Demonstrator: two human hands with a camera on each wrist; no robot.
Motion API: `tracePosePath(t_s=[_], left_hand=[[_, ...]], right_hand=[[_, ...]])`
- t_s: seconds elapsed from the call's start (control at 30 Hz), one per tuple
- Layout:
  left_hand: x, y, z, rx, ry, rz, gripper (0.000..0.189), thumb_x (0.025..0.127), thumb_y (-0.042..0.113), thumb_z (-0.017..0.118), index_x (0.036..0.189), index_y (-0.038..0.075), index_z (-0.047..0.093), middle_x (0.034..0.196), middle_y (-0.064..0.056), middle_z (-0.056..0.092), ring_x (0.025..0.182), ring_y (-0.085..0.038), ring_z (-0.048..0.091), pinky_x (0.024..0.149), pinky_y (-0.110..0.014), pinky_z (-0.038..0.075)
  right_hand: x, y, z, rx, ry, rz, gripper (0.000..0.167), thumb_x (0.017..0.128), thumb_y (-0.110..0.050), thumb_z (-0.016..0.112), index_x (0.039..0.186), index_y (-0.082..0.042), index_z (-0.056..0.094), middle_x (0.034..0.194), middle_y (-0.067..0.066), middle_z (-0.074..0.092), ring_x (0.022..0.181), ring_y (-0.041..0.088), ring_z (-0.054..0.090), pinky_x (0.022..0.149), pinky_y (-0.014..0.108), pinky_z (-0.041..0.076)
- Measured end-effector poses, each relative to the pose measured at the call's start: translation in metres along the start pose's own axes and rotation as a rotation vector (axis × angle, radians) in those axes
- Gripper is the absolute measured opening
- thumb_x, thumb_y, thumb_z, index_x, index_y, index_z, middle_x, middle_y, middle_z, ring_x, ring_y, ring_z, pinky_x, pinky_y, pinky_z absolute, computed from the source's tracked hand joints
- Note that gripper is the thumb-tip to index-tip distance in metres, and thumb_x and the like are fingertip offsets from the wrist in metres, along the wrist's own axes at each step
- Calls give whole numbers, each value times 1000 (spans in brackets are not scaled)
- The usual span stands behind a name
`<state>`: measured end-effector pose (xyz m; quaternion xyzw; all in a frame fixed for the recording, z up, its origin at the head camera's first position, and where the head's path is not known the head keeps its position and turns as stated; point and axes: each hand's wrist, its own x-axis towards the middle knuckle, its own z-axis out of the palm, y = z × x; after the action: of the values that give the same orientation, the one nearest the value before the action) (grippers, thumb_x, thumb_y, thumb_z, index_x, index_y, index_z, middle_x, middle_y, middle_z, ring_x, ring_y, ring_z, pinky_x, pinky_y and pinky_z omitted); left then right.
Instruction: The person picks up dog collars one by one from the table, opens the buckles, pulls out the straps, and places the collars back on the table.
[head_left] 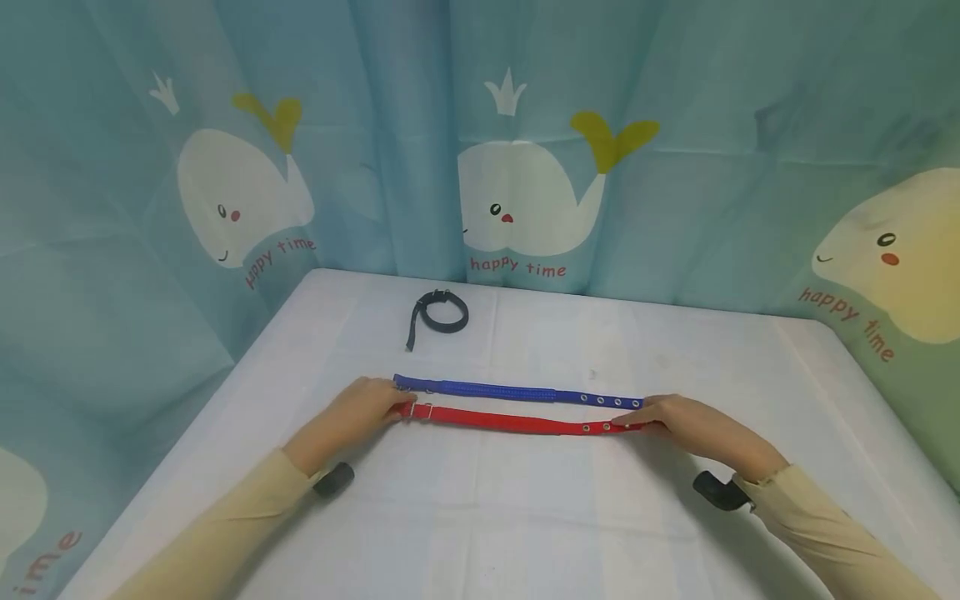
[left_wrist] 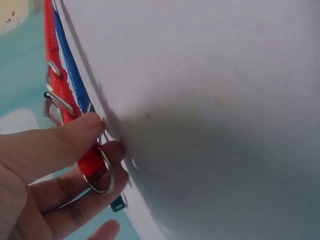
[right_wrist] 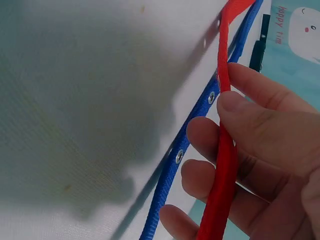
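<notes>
A red collar [head_left: 498, 419] with metal eyelets and a buckle stretches between both hands. My left hand [head_left: 367, 410] pinches its buckle end; in the left wrist view, thumb and fingers hold the red strap [left_wrist: 90, 162] beside a metal ring [left_wrist: 106, 185]. At the other end my right hand [head_left: 678, 423] pinches the eyelet part, and the right wrist view shows the red strap [right_wrist: 225, 160] between thumb and fingers. Just behind it, a blue collar [head_left: 498, 391] lies on the table, roughly parallel. Fingers of the left hand hide part of the blue collar's buckle end.
Farther back on the white table [head_left: 525, 533] lies a black collar [head_left: 445, 323], coiled into a loop with its tail pointing forward. A blue curtain [head_left: 405, 167] with whale prints hangs behind the table. Dark devices sit below both wrists.
</notes>
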<state>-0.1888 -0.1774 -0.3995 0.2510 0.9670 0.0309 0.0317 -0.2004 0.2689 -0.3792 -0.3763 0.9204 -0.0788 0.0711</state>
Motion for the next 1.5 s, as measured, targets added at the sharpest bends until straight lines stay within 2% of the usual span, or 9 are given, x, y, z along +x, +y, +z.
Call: tracePosePath(t_s=[0.27,0.37,0.47,0.53,0.63,0.83,1.07,1.23,1.5], left_hand=[[2,8,-4,-34,30,-26,32,79,16,74,110,12,68,84,0,62,75,-12,53,70,-27,48],[2,11,-4,-27,102,41,34,78,16,76,110,14,66,90,-1,62,82,-14,55,77,-29,51],[0,18,-2,9,192,167,32,76,15,77,107,16,67,97,-2,64,91,-18,59,84,-32,52],[-1,23,-1,53,210,234,30,77,15,76,106,16,68,99,-1,65,93,-17,60,85,-31,52],[-3,27,3,85,167,267,30,79,16,74,109,15,70,100,-1,66,94,-17,60,84,-31,52],[-4,29,5,81,56,220,36,82,20,72,117,16,66,109,-1,65,104,-19,59,93,-35,49],[-4,28,0,-24,-35,159,39,85,20,68,122,13,62,119,-4,62,114,-22,56,99,-40,46],[-5,29,-4,-84,-46,146,34,85,20,68,118,10,65,118,-6,63,113,-24,57,98,-41,47],[-6,30,-15,-89,-34,123,33,84,21,69,115,13,67,114,-4,62,109,-22,57,95,-39,49]], right_hand=[[2,2,4,-57,19,15,37,78,2,69,107,-21,73,77,-7,61,68,3,49,61,19,46],[2,3,6,-60,24,10,36,78,2,69,106,-20,73,76,-7,61,67,3,48,61,20,46],[1,3,6,-69,36,8,35,78,2,70,106,-19,73,75,-6,59,66,3,46,59,19,44],[0,2,6,-80,49,14,35,77,1,70,105,-20,73,75,-6,57,65,3,44,57,18,41],[-1,1,7,-100,73,27,36,77,1,71,104,-22,74,77,-5,53,65,2,42,56,16,39],[0,2,12,-124,111,4,36,75,2,72,102,-22,74,79,-4,53,64,4,45,56,16,42],[2,2,18,-234,97,39,36,72,-4,77,102,-24,74,77,-5,57,65,6,49,58,21,43],[3,-1,18,-279,112,42,34,69,-6,80,99,-21,74,82,0,66,75,15,61,65,31,51],[10,-8,9,-263,184,-40,35,66,-7,82,99,-15,74,84,1,69,77,16,65,68,34,54]])
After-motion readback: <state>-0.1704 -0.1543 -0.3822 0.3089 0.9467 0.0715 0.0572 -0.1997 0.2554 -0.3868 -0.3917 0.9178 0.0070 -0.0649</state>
